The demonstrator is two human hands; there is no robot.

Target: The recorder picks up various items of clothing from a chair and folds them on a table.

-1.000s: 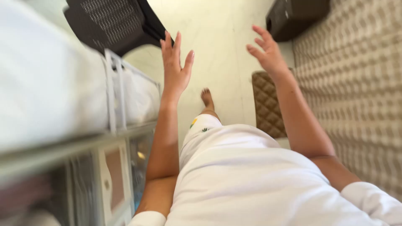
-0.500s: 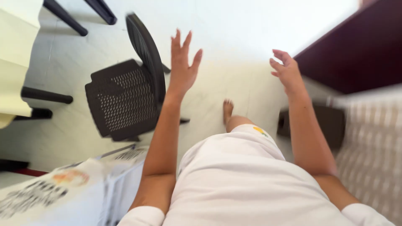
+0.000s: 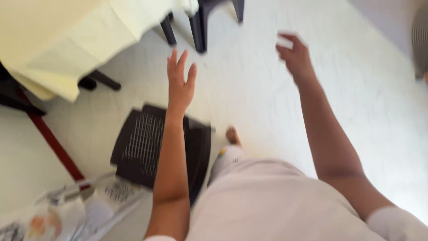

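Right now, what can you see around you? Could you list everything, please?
Chair: one, dark brown with a perforated seat, on the floor under the left forearm.
Table with cloth: one, pale yellow cloth, upper left.
Dark legs: several, black, at the top by the cloth; which furniture they belong to is unclear.
Red bar: one, slanting at the left.
Printed papers or bags: a blurred pile, white, lower left.
Floor: white, pale tiles.
Round grille: one, grey, right edge, cut off.
Foot: one, bare, centre.
Left hand: open, empty, raised.
Right hand: raised, fingers blurred.
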